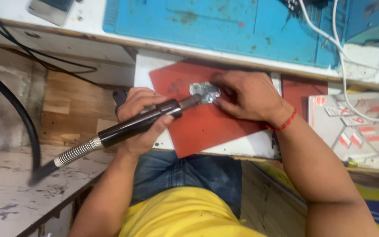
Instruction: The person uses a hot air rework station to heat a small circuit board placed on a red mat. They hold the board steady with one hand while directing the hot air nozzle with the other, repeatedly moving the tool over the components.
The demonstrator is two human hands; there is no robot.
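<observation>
Presently the left hand point(142, 115) is gripping a black rotary handpiece point(141, 123) pen-fashion for control, while the right hand point(246, 94) is pinching the small circuit board point(204, 92) flat on the red mat point(202, 127), steadying it.

Black rotary handpiece point(139, 123) lies tilted, tip touching small circuit board point(204, 92).
</observation>
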